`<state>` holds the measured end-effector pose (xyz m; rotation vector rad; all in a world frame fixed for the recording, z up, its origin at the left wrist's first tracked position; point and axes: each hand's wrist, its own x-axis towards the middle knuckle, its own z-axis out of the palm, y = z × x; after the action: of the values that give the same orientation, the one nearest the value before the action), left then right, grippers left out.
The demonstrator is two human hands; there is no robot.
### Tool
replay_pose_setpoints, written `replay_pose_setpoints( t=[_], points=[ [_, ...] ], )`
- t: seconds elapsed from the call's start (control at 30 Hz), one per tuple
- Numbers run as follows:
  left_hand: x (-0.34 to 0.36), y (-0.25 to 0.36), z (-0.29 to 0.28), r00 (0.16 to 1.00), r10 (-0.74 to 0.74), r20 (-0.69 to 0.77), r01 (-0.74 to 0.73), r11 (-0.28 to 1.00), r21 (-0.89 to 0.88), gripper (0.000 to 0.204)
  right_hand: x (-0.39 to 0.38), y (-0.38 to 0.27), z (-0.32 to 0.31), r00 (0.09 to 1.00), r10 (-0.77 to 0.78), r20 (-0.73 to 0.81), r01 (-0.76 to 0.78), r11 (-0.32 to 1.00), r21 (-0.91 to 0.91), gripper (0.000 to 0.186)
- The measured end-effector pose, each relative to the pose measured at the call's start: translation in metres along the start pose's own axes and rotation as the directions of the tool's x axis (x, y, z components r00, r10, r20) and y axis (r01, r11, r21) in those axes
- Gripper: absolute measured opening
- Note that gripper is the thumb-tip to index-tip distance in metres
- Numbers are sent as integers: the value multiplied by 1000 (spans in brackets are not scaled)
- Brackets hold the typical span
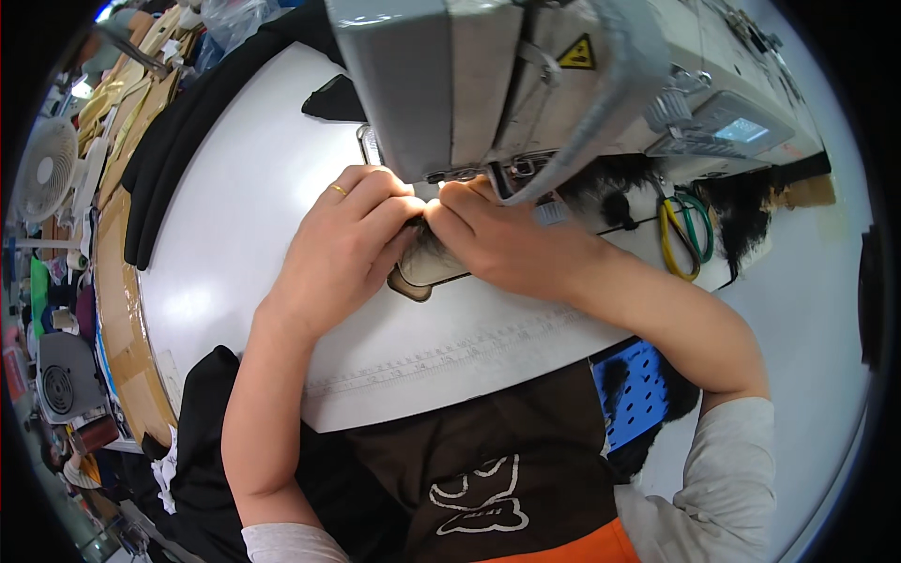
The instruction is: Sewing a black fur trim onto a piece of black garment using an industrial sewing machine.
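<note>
Both hands meet under the head of a grey and white industrial sewing machine (pixel 404 94), in the lit needle area. My left hand (pixel 347 235) has its fingers bent and thumb pressed in, pinching something too small or hidden to make out. Close against it, my right hand (pixel 502 239) also has its fingers pressed together, and what they hold is covered. Below the fingertips shows part of a metal plate (pixel 434 270) with dark fluff on it. The needle and presser foot are hidden by the hands and machine head.
White worktable (pixel 225 272) bears a printed ruler scale along its near edge. Long black fabric (pixel 178 155) lies along the left rim, a small black piece (pixel 335 99) behind. Yellow- and green-handled scissors (pixel 678 239) and black lint lie right. A blue perforated panel (pixel 633 389) sits below.
</note>
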<state>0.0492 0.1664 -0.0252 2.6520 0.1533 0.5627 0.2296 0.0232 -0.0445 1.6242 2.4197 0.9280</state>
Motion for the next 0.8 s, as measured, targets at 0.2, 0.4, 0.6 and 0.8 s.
replay_pose_setpoints(
  t=[0.2,0.4,0.6,0.8],
  points=[
    [-6,9,4,998,-60,-37,63,995,80,24,3,-5,-4,975,165,-148,-147,981,125,16],
    [-3,11,9,993,81,-84,-61,975,213,29,-14,1,-9,955,263,-138,-193,903,384,16],
    [-2,13,13,999,6,-45,1,989,151,28,-40,20,1,931,360,-62,-256,765,590,24],
    [2,10,26,991,61,-122,-43,989,145,25,-41,43,8,953,297,-57,-172,688,705,20]
  ],
)
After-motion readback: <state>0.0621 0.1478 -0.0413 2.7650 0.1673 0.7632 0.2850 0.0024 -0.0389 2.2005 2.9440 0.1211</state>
